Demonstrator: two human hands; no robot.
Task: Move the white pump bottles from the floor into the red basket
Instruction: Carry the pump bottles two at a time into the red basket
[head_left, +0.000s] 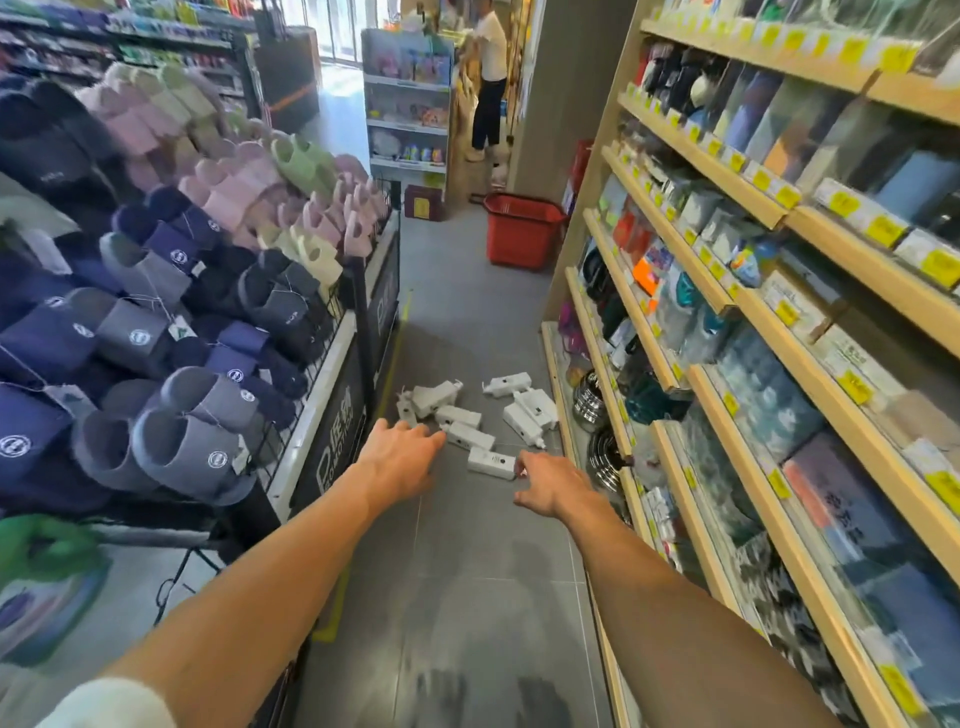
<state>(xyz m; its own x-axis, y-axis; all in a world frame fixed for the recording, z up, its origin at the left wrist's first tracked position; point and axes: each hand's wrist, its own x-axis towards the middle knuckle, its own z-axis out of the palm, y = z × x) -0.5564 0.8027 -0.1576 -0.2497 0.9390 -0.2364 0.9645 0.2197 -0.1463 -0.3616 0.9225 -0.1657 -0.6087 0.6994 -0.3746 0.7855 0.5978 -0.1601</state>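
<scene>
Pump bottles (466, 435) scattered mid-aisle | red basket (519, 244) farther along | left hand (401, 457), right hand (546, 482) spread, empty

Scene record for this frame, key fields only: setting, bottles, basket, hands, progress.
setting: shop aisle; slipper rack on the left, wooden shelves on the right
bottles: about eight white pump bottles lying scattered on the grey floor
basket: red basket standing farther down the aisle; contents not visible
hands: left hand and right hand both open, reaching toward the bottles, holding nothing
progress: no bottle picked up yet
</scene>
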